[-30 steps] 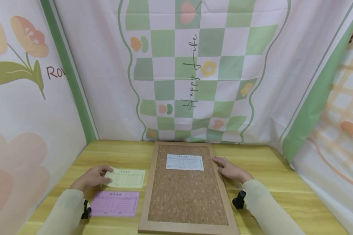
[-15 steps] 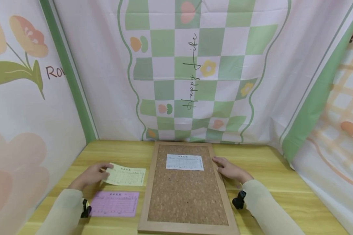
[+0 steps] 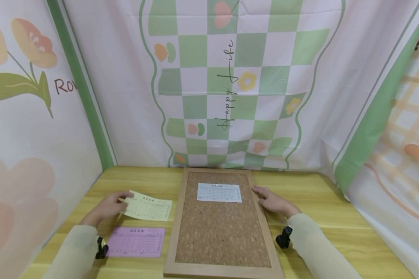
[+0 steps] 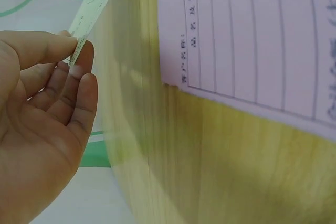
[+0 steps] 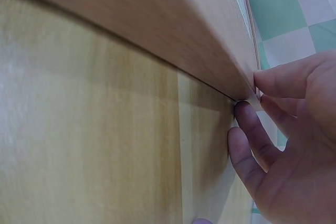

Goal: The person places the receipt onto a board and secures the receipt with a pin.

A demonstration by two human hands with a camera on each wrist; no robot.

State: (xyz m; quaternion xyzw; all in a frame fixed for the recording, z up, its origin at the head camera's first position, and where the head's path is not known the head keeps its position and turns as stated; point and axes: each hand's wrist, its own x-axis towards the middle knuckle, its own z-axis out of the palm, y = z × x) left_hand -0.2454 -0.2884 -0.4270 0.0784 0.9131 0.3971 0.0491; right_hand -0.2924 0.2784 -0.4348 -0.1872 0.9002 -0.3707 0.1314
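Note:
My left hand pinches the left end of a pale yellow printed slip, thumb against fingers. In the left wrist view the slip is seen nearly edge-on, tilted up from the table. A wood-framed cork board lies flat at the centre, with a white printed slip on its upper part. On its right side my right hand holds the frame's edge; in the right wrist view thumb and bent fingers touch the frame near its far end. A purple slip lies below the yellow one.
Everything lies on a yellow wood-grain table. A checked green and white curtain hangs just behind the board, with more printed cloth along both sides. Each wrist carries a small black camera.
The yellow slip's left end has been raised and shifted slightly left and away, in the left hand's pinch, so it now slants. The right hand, board, white slip and purple slip stay put.

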